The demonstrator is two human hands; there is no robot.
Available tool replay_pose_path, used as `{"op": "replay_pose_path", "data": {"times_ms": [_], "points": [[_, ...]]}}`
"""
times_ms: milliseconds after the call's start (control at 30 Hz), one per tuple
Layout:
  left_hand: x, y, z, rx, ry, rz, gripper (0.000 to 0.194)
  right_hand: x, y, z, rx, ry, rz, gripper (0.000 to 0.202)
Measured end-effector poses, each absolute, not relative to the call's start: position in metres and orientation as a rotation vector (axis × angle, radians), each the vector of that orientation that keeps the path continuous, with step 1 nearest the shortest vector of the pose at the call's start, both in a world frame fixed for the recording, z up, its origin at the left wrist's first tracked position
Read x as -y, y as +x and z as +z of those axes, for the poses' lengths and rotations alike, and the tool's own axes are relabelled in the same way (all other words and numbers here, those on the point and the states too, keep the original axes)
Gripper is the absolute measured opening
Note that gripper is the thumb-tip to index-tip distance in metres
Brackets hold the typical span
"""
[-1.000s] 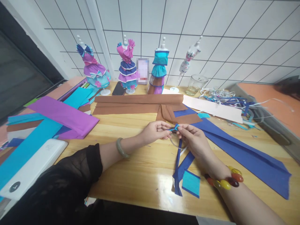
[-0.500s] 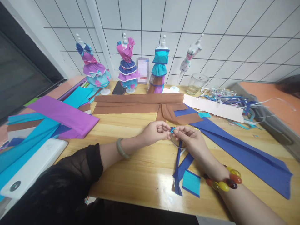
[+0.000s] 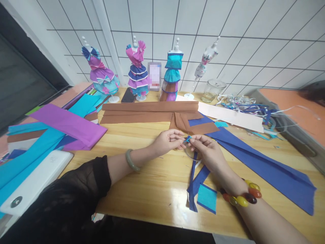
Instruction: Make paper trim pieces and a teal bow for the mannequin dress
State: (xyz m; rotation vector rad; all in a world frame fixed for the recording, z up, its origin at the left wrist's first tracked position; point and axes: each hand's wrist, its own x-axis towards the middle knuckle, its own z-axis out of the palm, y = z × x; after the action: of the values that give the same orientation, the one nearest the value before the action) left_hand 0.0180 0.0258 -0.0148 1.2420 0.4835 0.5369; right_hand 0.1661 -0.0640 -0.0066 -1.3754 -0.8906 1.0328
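Note:
A tiny bow [image 3: 188, 139] of blue and teal cloth sits between my two hands over the wooden table. My right hand [image 3: 208, 149] pinches its right side between thumb and forefinger. At the bow's left end, the thumb and bent fingers of my left hand [image 3: 169, 140] close on its edge, partly hiding it. A thin pale loop [image 3: 190, 156] shows just below the fingertips. Under my right hand lie narrow dark blue strips [image 3: 194, 191] and a teal square [image 3: 207, 199] with blue borders.
Brown cloth [image 3: 149, 117] lies ahead, long blue cloth [image 3: 266, 166] on the right, and purple cloth [image 3: 71, 125] on the left near a white phone-like device [image 3: 38, 179]. Three dressed mini mannequins, one bare mannequin [image 3: 204, 64] and a glass jar [image 3: 213, 90] stand along the wall.
My left thumb and fingers have loosened and shifted slightly left, so more of the bow shows. My right hand keeps its pinch with hardly any movement.

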Motion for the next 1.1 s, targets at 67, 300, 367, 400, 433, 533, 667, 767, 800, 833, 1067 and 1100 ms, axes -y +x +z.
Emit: {"op": "replay_pose_path", "data": {"times_ms": [67, 300, 367, 400, 433, 533, 667, 767, 800, 833, 1067, 1100], "points": [[-0.027, 0.017, -0.012, -0.522, 1.209, 0.513, 0.040, 0.064, 0.167, -0.008, 0.877, -1.366, 1.028, 0.017], [-0.030, 0.017, -0.012, -0.588, 1.192, 0.480, 0.045, 0.063, 0.167, -0.009, 0.862, -1.338, 1.039, 0.018], [-0.031, 0.017, -0.014, -0.572, 1.209, 0.491, 0.045, 0.064, 0.166, -0.009, 0.872, -1.332, 1.051, 0.018], [-0.031, 0.017, -0.015, -0.556, 1.221, 0.499, 0.045, 0.064, 0.166, -0.009, 0.884, -1.334, 1.061, 0.018], [-0.031, 0.017, -0.017, -0.536, 1.233, 0.506, 0.045, 0.064, 0.166, -0.009, 0.899, -1.338, 1.070, 0.019], [-0.031, 0.017, -0.020, -0.487, 1.259, 0.520, 0.043, 0.064, 0.169, -0.010, 0.935, -1.371, 1.082, 0.021], [-0.031, 0.017, -0.022, -0.472, 1.277, 0.518, 0.040, 0.065, 0.173, -0.009, 0.906, -1.411, 1.041, 0.025], [-0.031, 0.017, -0.020, -0.456, 1.294, 0.488, 0.038, 0.066, 0.171, -0.005, 0.972, -1.453, 1.011, 0.029], [-0.030, 0.017, -0.020, -0.448, 1.300, 0.478, 0.037, 0.066, 0.169, -0.003, 1.014, -1.484, 1.003, 0.030], [-0.030, 0.017, -0.019, -0.442, 1.308, 0.471, 0.036, 0.067, 0.167, 0.000, 1.053, -1.515, 0.996, 0.029], [-0.027, 0.016, -0.016, -0.422, 1.326, 0.465, 0.032, 0.068, 0.158, 0.007, 1.096, -1.559, 0.978, 0.027], [-0.027, 0.016, -0.016, -0.420, 1.324, 0.467, 0.031, 0.068, 0.158, 0.007, 1.090, -1.561, 0.970, 0.027]]}}
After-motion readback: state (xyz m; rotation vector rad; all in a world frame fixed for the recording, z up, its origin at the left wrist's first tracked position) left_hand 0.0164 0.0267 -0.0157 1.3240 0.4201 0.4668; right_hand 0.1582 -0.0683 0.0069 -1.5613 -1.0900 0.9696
